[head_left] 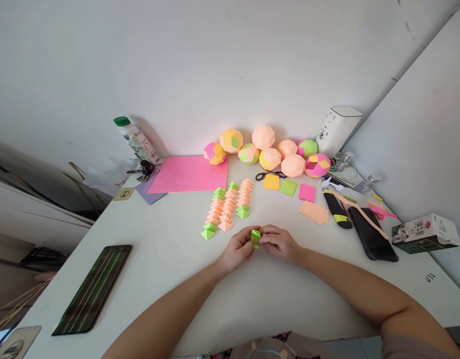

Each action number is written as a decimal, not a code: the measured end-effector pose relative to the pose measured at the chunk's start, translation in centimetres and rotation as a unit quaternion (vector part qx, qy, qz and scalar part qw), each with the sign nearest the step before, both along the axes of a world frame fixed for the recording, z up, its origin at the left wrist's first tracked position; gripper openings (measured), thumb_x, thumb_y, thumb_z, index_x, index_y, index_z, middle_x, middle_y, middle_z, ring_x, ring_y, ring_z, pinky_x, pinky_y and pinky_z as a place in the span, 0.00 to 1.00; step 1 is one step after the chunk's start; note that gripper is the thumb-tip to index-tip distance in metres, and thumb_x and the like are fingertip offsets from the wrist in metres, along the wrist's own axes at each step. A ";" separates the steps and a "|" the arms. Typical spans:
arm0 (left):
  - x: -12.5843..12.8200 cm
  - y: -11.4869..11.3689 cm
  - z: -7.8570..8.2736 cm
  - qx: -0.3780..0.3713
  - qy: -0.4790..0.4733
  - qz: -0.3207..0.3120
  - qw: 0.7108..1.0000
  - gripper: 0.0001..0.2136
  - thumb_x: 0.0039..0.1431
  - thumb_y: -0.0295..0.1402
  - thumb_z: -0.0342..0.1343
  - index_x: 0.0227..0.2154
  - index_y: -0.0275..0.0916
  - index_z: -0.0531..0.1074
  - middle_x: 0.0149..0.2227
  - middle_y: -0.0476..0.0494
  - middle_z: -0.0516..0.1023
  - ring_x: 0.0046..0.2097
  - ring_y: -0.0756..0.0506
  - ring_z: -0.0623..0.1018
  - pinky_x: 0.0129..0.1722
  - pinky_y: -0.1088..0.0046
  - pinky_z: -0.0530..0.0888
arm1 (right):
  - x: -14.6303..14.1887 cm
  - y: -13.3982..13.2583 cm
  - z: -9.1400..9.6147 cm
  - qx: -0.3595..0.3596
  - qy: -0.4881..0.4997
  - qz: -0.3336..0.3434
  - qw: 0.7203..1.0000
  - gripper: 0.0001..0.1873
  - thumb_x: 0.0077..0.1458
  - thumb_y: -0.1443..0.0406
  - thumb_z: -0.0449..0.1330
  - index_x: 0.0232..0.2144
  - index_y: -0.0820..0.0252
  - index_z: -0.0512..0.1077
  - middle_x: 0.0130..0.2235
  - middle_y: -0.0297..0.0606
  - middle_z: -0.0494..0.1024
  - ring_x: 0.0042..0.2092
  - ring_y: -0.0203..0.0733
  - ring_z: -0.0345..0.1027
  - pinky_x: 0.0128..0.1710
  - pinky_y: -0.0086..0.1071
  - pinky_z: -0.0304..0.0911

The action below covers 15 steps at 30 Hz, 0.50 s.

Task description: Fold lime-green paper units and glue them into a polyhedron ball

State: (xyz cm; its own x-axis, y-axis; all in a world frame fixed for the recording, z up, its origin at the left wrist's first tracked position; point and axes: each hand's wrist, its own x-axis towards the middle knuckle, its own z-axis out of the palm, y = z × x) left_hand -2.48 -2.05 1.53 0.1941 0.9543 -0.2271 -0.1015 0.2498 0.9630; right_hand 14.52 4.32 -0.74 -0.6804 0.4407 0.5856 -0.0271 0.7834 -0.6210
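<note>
Green folded paper piece [256, 235], small, matte and creased into flat facets, lies between the fingertips of both hands, nearer the person than the pink board [188, 174] and to the right of it. The left hand [237, 250] pinches it between thumb and fingers; the right hand [280, 243] pinches its other side in the same way. Seen from where I stand, its long axis runs roughly away from the person, toward the wall behind the board; the fingers cover part of it, and I cannot tell which end is the tip, nor whether it touches the tabletop [170, 219].

Folded units [229, 204], peach and green, are sharp-ridged paper pyramids lined up in three overlapping rows just off the board's near right corner. Paper balls [263, 137], many-sided with flat faces, cluster mostly to the right of the board, one at its far right corner. Paper squares [307, 193], smooth and flat, lie well to its right.

Containers: a plastic bottle [140, 142] with a green cap leans at the board's far left corner; a printed carton [424, 229] and a clear glass bottle [367, 183] stand far to its right. I cannot tell what any of them holds.
</note>
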 end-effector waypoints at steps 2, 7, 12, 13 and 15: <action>0.0 0.0 0.0 -0.004 -0.003 0.001 1.000 0.21 0.52 0.39 0.54 0.47 0.35 0.64 0.21 0.55 0.63 0.20 0.54 0.61 0.21 0.76 0.57 | 0.0 0.0 0.0 -0.006 -0.003 0.001 1.000 0.08 0.61 0.67 0.51 0.34 0.59 0.71 0.36 0.42 0.72 0.37 0.37 0.70 0.36 0.32 0.68; -0.2 -0.1 -0.4 0.012 0.015 -0.011 1.000 0.20 0.54 0.38 0.52 0.49 0.34 0.64 0.19 0.55 0.61 0.21 0.53 0.61 0.22 0.76 0.58 | 0.1 -0.1 0.2 -0.052 0.000 0.003 0.999 0.08 0.60 0.66 0.52 0.35 0.58 0.72 0.37 0.44 0.73 0.35 0.39 0.70 0.34 0.33 0.69; -0.4 -0.2 -0.8 0.058 0.051 -0.032 0.996 0.19 0.56 0.34 0.51 0.51 0.37 0.65 0.22 0.53 0.65 0.24 0.51 0.63 0.24 0.75 0.61 | 0.2 -0.2 0.7 -0.215 -0.033 -0.006 0.976 0.10 0.58 0.61 0.55 0.31 0.60 0.73 0.32 0.39 0.72 0.25 0.33 0.66 0.23 0.29 0.65; -0.4 -0.2 -0.8 0.070 0.059 -0.035 0.995 0.19 0.56 0.34 0.50 0.51 0.37 0.65 0.23 0.51 0.67 0.25 0.50 0.65 0.26 0.74 0.63 | 0.2 -0.2 0.8 -0.247 -0.033 -0.006 0.968 0.10 0.57 0.61 0.56 0.31 0.61 0.73 0.31 0.39 0.72 0.24 0.32 0.66 0.23 0.28 0.65; -0.4 -0.2 -0.7 0.085 0.064 -0.043 0.993 0.19 0.57 0.34 0.50 0.51 0.39 0.65 0.26 0.49 0.70 0.29 0.48 0.68 0.29 0.72 0.65 | 0.1 -0.2 0.8 -0.298 -0.030 -0.006 0.954 0.10 0.56 0.60 0.58 0.29 0.61 0.74 0.31 0.37 0.72 0.24 0.32 0.66 0.23 0.28 0.64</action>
State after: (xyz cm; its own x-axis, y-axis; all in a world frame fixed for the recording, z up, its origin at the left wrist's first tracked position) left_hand -2.87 -2.29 0.81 0.2570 0.9621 -0.0914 0.0392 0.0841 0.9957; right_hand 14.67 4.12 0.05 -0.6984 0.6904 0.1885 0.0293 0.2907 -0.9564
